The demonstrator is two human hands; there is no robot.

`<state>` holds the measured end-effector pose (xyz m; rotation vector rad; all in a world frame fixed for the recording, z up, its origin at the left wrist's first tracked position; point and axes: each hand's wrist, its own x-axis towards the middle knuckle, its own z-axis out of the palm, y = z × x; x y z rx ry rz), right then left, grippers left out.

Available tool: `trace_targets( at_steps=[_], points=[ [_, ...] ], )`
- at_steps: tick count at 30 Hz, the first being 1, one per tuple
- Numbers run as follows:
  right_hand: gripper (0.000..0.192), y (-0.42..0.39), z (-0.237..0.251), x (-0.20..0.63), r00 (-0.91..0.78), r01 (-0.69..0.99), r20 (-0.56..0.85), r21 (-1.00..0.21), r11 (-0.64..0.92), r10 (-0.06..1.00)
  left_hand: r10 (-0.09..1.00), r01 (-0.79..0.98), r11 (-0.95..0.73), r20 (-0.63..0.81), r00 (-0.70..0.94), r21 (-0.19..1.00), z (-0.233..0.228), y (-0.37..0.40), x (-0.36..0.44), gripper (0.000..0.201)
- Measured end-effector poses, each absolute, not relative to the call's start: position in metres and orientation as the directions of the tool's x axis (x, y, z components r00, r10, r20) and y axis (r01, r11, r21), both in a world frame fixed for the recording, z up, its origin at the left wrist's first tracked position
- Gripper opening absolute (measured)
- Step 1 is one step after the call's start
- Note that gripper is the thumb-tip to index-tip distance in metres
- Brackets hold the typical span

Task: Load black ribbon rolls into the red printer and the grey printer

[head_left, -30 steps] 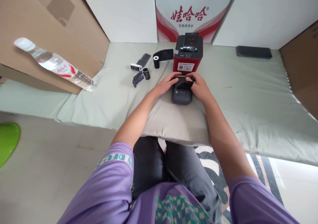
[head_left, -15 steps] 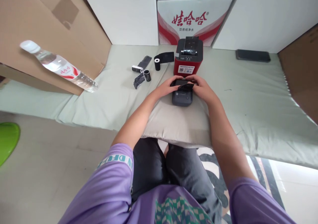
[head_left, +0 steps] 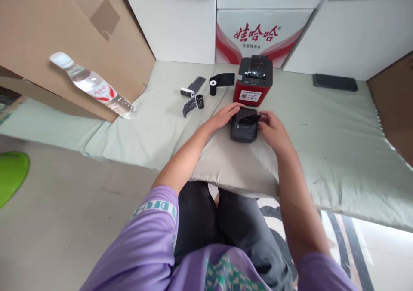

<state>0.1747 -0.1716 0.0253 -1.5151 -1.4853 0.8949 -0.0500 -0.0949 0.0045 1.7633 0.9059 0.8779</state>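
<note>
Two hands | left hand (head_left: 226,114), right hand (head_left: 274,130) grip boxy matte-grey printer (head_left: 244,130) | glossy ribbon, seemingly

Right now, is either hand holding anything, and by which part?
Both hands are on the grey printer: left hand against its left side, right hand at its right side, fingers by the open top.
</note>
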Motion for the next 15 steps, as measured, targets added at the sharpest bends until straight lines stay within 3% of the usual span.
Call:
trace_targets(
  at_steps=[5, 10, 13, 15],
  points=[
    [0.092, -0.222, 0.015, 0.145, 0.074, 0.517, 0.065, -0.856, 0.018, 0.995, 0.869, 0.182, -0.284, 0.172, 0.464, 0.941, 0.002, -0.095, -0.049, 0.047],
    [0.127, -0.229, 0.01, 0.093, 0.338, 0.699, 0.169, -0.703, -0.127, 0.926, 0.849, 0.145, -0.3, 0.194, 0.491, 0.943, 0.005, -0.095, -0.052, 0.049],
    [0.126, -0.226, 0.007, 0.082, 0.384, 0.728, 0.216, -0.669, -0.15, 0.898, 0.859, 0.143, -0.285, 0.187, 0.476, 0.948, 0.004, -0.095, -0.052, 0.048],
    [0.11, -0.224, 0.005, 0.09, 0.309, 0.742, 0.289, -0.669, -0.04, 0.906, 0.856, 0.107, -0.275, 0.193, 0.48, 0.956, 0.003, -0.095, -0.051, 0.051]
  ],
)
